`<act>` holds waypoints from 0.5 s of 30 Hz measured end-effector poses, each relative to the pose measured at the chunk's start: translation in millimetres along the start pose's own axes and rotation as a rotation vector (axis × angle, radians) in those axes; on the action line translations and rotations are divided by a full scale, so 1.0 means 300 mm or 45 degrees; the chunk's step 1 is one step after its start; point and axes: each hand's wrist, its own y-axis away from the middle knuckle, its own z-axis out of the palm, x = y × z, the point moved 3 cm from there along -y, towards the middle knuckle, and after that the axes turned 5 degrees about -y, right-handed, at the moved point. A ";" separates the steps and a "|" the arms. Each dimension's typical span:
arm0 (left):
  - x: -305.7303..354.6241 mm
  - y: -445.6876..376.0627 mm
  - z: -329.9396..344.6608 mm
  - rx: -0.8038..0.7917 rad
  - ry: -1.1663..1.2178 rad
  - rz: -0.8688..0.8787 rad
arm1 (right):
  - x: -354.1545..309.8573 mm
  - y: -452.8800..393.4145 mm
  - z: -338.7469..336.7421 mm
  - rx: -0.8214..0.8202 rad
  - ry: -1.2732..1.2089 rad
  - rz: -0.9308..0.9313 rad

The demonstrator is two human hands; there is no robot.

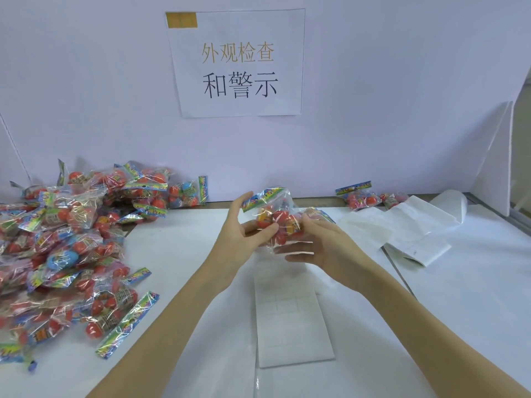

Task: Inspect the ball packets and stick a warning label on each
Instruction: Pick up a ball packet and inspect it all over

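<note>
A clear ball packet (277, 218) with red and yellow balls and a colourful header card is held up over the table's middle. My left hand (244, 234) grips its left side, thumb on the front. My right hand (319, 242) holds its right and lower side, fingers spread under the plastic. Below the hands a white label sheet (290, 320) with a grid of labels lies flat on the table. A big pile of ball packets (66, 239) covers the left of the table.
Two more ball packets (370, 196) lie at the back right by the wall. White backing sheets (413, 234) are spread at the right. A paper sign (238, 64) hangs on the back wall. A white board (494, 159) leans at the far right.
</note>
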 end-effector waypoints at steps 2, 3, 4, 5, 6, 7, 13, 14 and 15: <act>0.001 -0.002 -0.005 0.025 0.041 0.016 | -0.009 0.002 0.004 -0.009 0.084 -0.038; 0.001 -0.002 -0.005 0.040 0.041 0.024 | -0.010 0.001 0.007 0.005 0.137 -0.056; 0.000 -0.001 -0.004 0.064 0.036 0.033 | -0.009 -0.001 0.011 0.041 0.194 -0.075; -0.003 -0.002 -0.003 0.098 0.029 0.044 | -0.006 -0.003 0.016 0.094 0.259 -0.106; -0.006 -0.003 -0.005 0.142 0.032 0.053 | -0.003 -0.003 0.017 0.170 0.350 -0.164; -0.009 -0.006 -0.011 0.190 0.053 0.056 | -0.004 -0.003 0.014 0.263 0.465 -0.258; -0.009 -0.020 -0.043 0.264 0.133 0.033 | -0.002 0.011 0.026 0.426 0.737 -0.641; -0.011 -0.021 -0.040 0.252 0.129 0.049 | -0.002 0.013 0.031 0.412 0.784 -0.673; -0.011 -0.021 -0.037 0.234 0.126 0.073 | -0.001 0.016 0.036 0.392 0.839 -0.702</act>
